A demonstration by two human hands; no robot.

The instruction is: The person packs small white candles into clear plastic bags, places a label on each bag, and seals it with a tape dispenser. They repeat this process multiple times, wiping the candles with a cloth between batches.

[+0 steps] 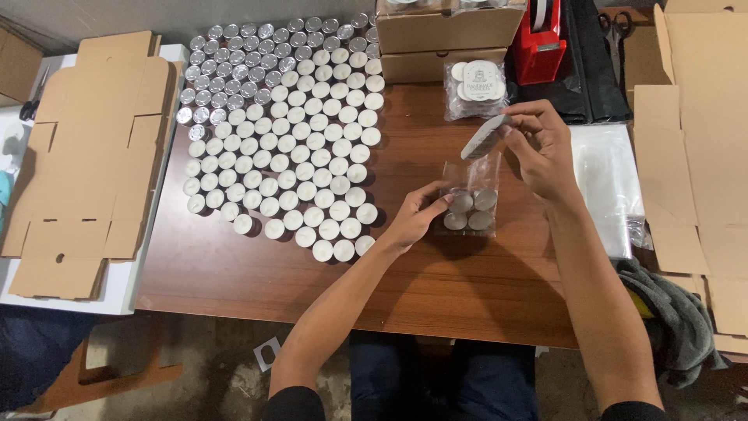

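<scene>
Left hand (417, 218) steadies clear bag (470, 199); right hand (538, 144) pinches card (485, 137) above.

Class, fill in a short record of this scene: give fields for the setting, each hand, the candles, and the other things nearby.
Setting: wooden table
Left hand: steadies a clear bag holding four tealights
Right hand: holds a round white card above the bag
Candles: tealight array, white tops near, silver bases at the far end
Nearby: filled bag, flat cardboard blanks, red tape dispenser, closed boxes
</scene>
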